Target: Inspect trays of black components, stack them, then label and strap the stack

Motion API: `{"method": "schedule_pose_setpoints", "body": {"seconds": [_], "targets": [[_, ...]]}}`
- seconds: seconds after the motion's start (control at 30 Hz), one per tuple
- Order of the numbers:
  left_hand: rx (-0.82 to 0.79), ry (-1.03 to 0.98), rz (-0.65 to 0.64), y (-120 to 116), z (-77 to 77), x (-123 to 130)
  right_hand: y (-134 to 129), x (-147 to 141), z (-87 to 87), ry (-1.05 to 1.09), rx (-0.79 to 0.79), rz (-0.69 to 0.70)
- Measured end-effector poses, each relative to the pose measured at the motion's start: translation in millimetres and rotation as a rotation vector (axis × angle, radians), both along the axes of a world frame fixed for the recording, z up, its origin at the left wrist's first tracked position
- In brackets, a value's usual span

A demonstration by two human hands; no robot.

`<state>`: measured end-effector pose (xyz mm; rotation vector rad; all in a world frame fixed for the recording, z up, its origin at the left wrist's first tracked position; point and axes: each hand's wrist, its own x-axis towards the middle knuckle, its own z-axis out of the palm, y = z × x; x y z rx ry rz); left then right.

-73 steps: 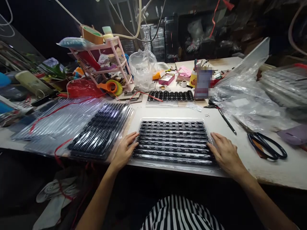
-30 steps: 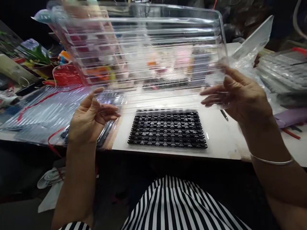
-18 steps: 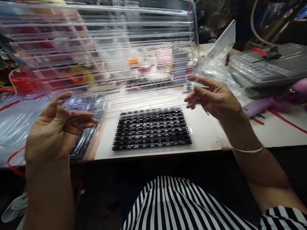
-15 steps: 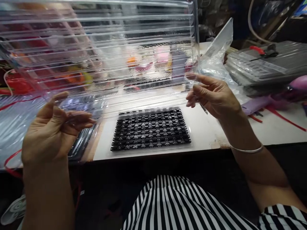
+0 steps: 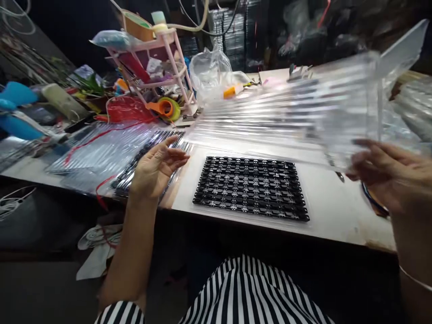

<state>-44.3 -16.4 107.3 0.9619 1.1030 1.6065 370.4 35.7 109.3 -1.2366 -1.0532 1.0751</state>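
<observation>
A clear ribbed plastic tray (image 5: 266, 114) hangs tilted above the table, blurred by motion. My right hand (image 5: 388, 168) grips its lower right corner between thumb and fingers. My left hand (image 5: 157, 166) is by the tray's left end, fingers apart and slightly curled, with nothing visible in them. Below the tray, rows of black segmented strips (image 5: 251, 189) lie side by side in another clear tray on the white table (image 5: 332, 213). Left of them, beside my left hand, is a stack of dark-filled trays (image 5: 130, 173).
Clear plastic packs (image 5: 104, 148) with red ribbon cover the table's left part. Behind them stand a pink shelf rack (image 5: 178, 67), a tape dispenser (image 5: 165, 109) and a red bag (image 5: 126, 109). More clear plastic trays (image 5: 416, 101) are stacked at the far right.
My left hand has come off the clear tray, while my right hand keeps hold of it and has carried it to the right. The view has turned left.
</observation>
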Motion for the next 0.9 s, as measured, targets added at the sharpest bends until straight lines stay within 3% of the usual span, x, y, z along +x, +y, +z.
{"method": "schedule_pose_setpoints", "body": {"seconds": [0.1, 0.23, 0.3, 0.4, 0.5, 0.77, 0.9], "targets": [[-0.067, 0.172, 0.108, -12.9, -21.1, -7.6, -16.4, 29.8, -32.5, 0.049, -0.134, -0.159], [-0.189, 0.513, 0.259, -33.2, -61.9, -8.1, -48.6, 51.4, -72.0, 0.15, -0.206, -0.35], [-0.239, 0.61, 0.251, -38.4, -80.4, -5.6, -60.3, 49.9, -82.4, 0.212, -0.25, -0.432], [-0.264, 0.683, 0.211, -36.3, -98.2, -3.2, -66.3, 42.9, -88.4, 0.27, -0.271, -0.436], [-0.3, 0.692, 0.167, -25.2, -102.4, -3.7, -63.4, 42.3, -92.1, 0.338, -0.28, -0.439], [-0.341, 0.563, -0.024, 23.7, -94.7, -1.0, -59.0, 52.9, -104.2, 0.439, -0.328, -0.527], [-0.31, 0.516, -0.018, 43.7, -96.7, 4.5, -61.3, 58.6, -111.2, 0.408, -0.345, -0.545]]}}
